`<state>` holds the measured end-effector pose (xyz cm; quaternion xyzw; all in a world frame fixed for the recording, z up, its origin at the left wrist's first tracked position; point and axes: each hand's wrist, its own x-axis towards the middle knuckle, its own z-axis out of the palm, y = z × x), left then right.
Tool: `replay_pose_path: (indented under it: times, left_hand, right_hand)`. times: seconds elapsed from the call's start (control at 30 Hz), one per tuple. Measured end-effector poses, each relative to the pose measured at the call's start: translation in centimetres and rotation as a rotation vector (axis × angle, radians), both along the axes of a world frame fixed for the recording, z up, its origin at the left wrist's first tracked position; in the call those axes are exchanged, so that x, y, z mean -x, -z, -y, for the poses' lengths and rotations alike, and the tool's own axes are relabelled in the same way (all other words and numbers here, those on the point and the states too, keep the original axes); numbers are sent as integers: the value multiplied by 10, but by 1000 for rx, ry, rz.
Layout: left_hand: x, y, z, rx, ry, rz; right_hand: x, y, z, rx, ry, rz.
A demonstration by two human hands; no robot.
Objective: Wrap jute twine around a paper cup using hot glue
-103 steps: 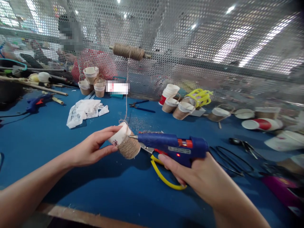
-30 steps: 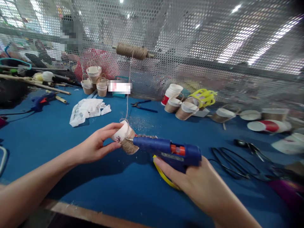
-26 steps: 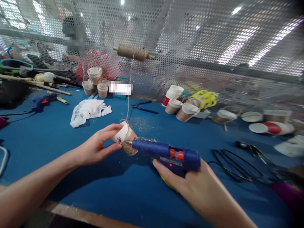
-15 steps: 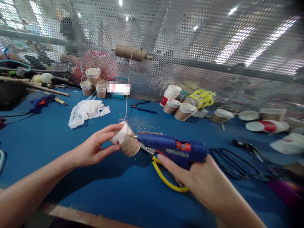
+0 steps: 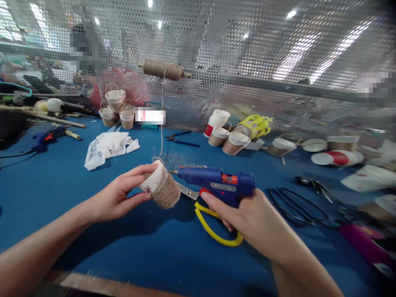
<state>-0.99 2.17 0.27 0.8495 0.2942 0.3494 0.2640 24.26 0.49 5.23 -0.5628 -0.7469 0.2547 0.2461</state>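
Note:
My left hand (image 5: 123, 192) is closed on a tilted paper cup (image 5: 166, 190), its lower part wrapped in brown twine and its white rim bare. A strand of twine (image 5: 162, 119) runs from the cup's rim up to a twine spool (image 5: 162, 69) on the mesh. In my right hand (image 5: 239, 208) is a blue glue gun (image 5: 213, 180), fingers wrapped around its handle. The gun's nozzle points left, close to the cup's far side; whether it touches cannot be told. Beneath the gun lie yellow-handled scissors (image 5: 213, 235), blades partly hidden behind the cup.
Crumpled white paper (image 5: 108, 147) and blue-handled pliers (image 5: 184, 140) lie behind my hands. Twine-wrapped cups (image 5: 116, 105) are stacked at back left, with more cups (image 5: 236, 143) at back right. A second glue gun (image 5: 46, 138) lies left. Black cable (image 5: 297, 206) coils at right, before a perforated metal screen (image 5: 198, 37).
My left hand has turned the cup so more of its wrapped side shows. The glue gun has shifted slightly left and up beside it. The whole view has moved a little.

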Motion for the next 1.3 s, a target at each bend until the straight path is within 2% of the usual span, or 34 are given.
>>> replay_pose_path:
  times: [0.23,0.37,0.43,0.63,0.73,0.83,0.93,1.03,1.07,1.1,1.17,1.23,1.3]
  left_hand:
    - [-1,0,-2,-37,-2,14]
    - [-3,-1,-3,-36,-33,13]
    - [-4,-1,-3,-27,-40,17]
    - [-9,-1,1,-70,-5,10]
    - [-9,-1,3,-115,6,-19]
    - [-9,-1,4,-174,30,-43]
    - [-9,-1,6,-206,82,-69]
    - [-11,-3,9,-194,133,-92]
    - [-11,-4,10,-184,147,-96]
    - [-11,-5,12,-172,158,-96]
    - [-12,-7,14,-143,174,-93]
    - [-12,-8,15,-102,180,-79]
    - [-11,-8,15,-42,169,-47]
  right_hand:
    - [0,6,-14,128,110,-113]
    - [-10,22,-40,63,217,-330]
    - [-16,31,-53,17,330,-268]
    - [-23,57,-83,46,434,-136]
    - [-22,60,-89,47,473,-59]
    - [-17,53,-85,-31,502,-21]
    - [-2,39,-71,-60,395,-57]
    - [24,26,-53,53,139,-158]
    - [33,24,-47,127,25,-217]
    - [41,23,-43,268,-138,-372]
    - [54,22,-38,459,-279,-622]
    - [61,22,-36,521,-260,-856]
    - [60,20,-35,466,-163,-1016]
